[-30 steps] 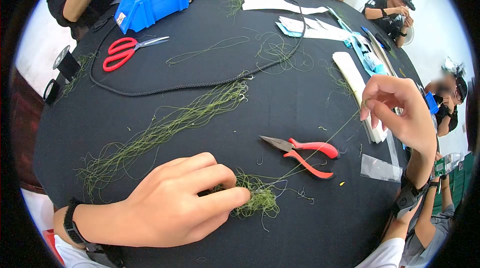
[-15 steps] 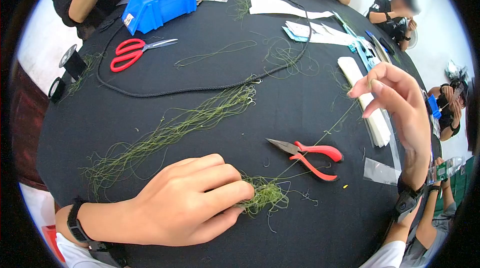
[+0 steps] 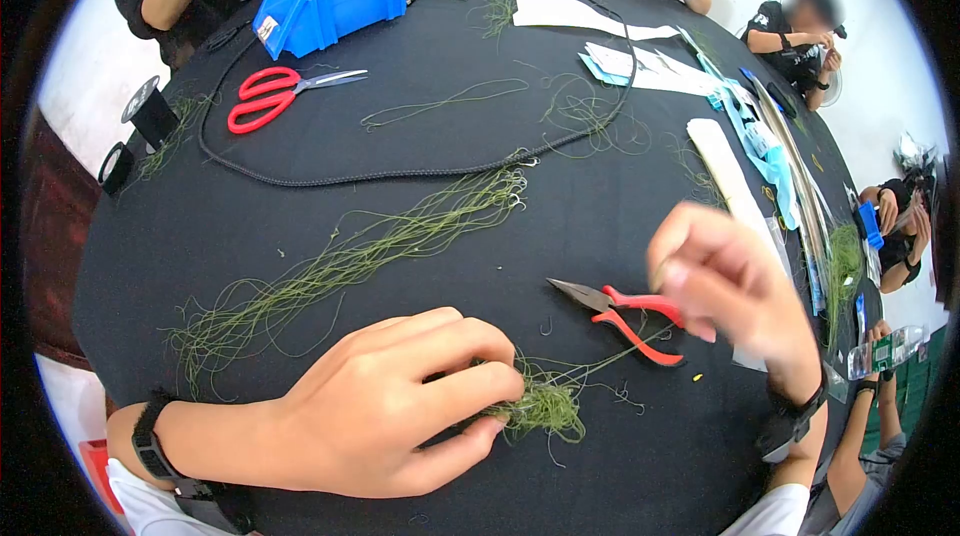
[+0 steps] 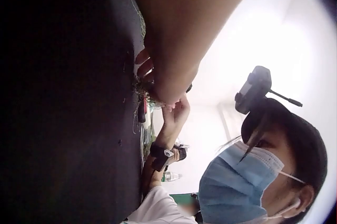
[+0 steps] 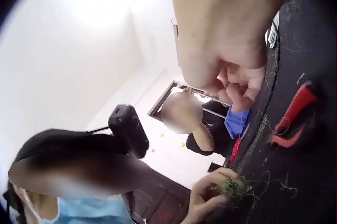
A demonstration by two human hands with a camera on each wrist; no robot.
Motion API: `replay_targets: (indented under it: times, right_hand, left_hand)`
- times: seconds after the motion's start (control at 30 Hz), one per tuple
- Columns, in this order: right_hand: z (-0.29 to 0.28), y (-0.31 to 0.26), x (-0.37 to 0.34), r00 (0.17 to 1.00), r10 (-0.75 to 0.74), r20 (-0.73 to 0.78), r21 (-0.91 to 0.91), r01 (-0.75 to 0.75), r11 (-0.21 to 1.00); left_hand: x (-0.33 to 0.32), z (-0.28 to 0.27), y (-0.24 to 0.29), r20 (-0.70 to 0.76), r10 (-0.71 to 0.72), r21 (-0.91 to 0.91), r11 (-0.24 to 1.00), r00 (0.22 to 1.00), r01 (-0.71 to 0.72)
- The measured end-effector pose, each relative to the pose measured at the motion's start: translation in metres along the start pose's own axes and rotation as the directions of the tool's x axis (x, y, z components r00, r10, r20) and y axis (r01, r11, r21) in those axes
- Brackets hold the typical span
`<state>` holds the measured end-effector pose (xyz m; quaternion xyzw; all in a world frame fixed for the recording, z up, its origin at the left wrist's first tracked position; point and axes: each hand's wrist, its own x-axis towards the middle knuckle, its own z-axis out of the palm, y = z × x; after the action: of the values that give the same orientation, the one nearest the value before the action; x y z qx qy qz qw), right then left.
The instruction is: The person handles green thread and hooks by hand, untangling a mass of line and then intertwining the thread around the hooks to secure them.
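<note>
My left hand [image 3: 400, 406] rests on the black table and grips a tangle of green fishing line [image 3: 548, 408] under its curled fingers. Small hooks lie beside the tangle on its right. A strand runs from it up toward my right hand [image 3: 735, 291], blurred, whose thumb and forefinger pinch the line above the table. Partly behind that hand are red-handled pliers [image 3: 598, 302], jaws pointing left. Farther back stretches a long bundle of green lines [image 3: 370, 236], with hooks gathered at its right end. In the right wrist view, the tangle [image 5: 231, 187] shows at the left hand's fingertips.
Red scissors [image 3: 265, 101] and a blue bin [image 3: 340, 11] stand at the back left, near a black spool [image 3: 150, 116]. A black cord [image 3: 330, 182] loops across the table. White paper strips [image 3: 720, 161] lie at the right. Other people sit around the table.
My right hand has come down and left, from beside the white strips to over the pliers' handles, and the strand is shorter. The left hand stays on the tangle.
</note>
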<state>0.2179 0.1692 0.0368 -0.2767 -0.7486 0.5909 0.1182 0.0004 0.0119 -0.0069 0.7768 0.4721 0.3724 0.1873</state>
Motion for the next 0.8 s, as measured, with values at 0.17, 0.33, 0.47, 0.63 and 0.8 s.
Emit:
replay_targets:
  times: [0.17,0.33,0.47,0.63,0.8]
  right_hand:
    - [0.025,-0.003,-0.007,0.973,-0.071,0.221,-0.406,0.158,0.900]
    - [0.030,0.006,-0.008,0.911,-0.199,0.360,-0.341,0.327,0.881]
    - [0.038,0.019,-0.009,0.898,-0.291,0.331,-0.306,0.394,0.867]
    - [0.038,0.020,-0.010,0.876,-0.333,0.349,-0.308,0.443,0.842]
    - [0.037,0.011,-0.010,0.880,-0.305,0.365,-0.316,0.425,0.848]
  left_hand:
    - [0.000,-0.003,-0.001,-0.001,0.110,0.129,0.986,0.994,-0.109]
    - [-0.001,0.000,0.000,-0.001,0.157,0.132,0.979,0.988,-0.155]
    - [-0.001,0.002,-0.001,0.008,0.166,0.104,0.981,0.986,-0.166]
    - [-0.003,0.002,-0.001,0.030,0.146,0.089,0.985,0.989,-0.148]
    - [-0.005,0.004,0.000,-0.003,0.124,0.105,0.987,0.992,-0.123]
